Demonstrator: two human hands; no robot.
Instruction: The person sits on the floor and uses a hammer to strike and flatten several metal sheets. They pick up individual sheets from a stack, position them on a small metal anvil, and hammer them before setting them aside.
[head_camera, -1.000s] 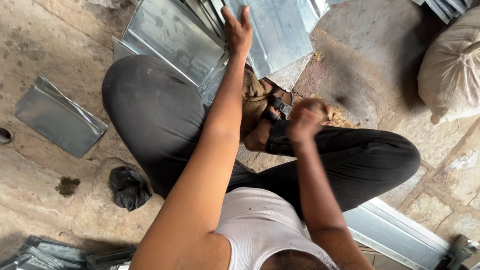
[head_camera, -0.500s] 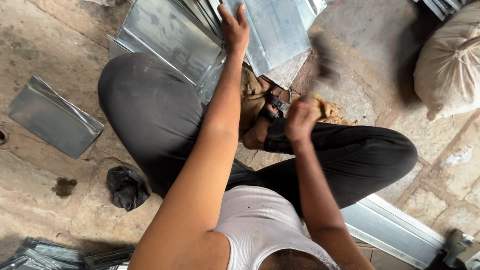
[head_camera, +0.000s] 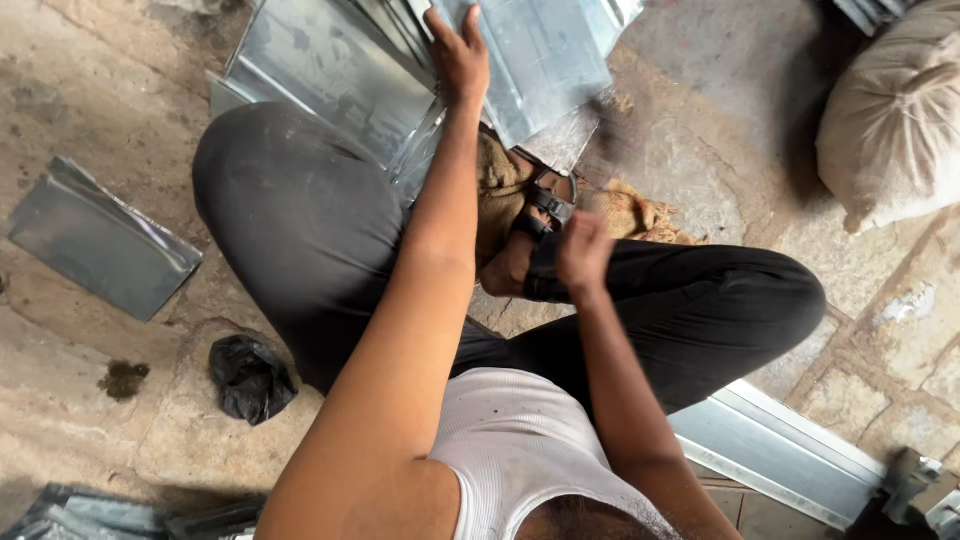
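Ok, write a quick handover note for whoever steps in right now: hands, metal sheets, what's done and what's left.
Left hand: flat on the metal sheet, pressing it down over the stack of sheets.
Right hand: closed in a fist above the crossed legs; what it holds is blurred.
One bent sheet lies apart on the floor to the left.
Done: one sheet set aside.
Left: the stack, as far as can be seen.

Right hand (head_camera: 583, 252) motion-blurred, grip unreadable; tool smeared above it. Sheet (head_camera: 535, 60) cut by top edge. Sack (head_camera: 885, 120) cropped right. Left foot hidden under burlap (head_camera: 497, 190).
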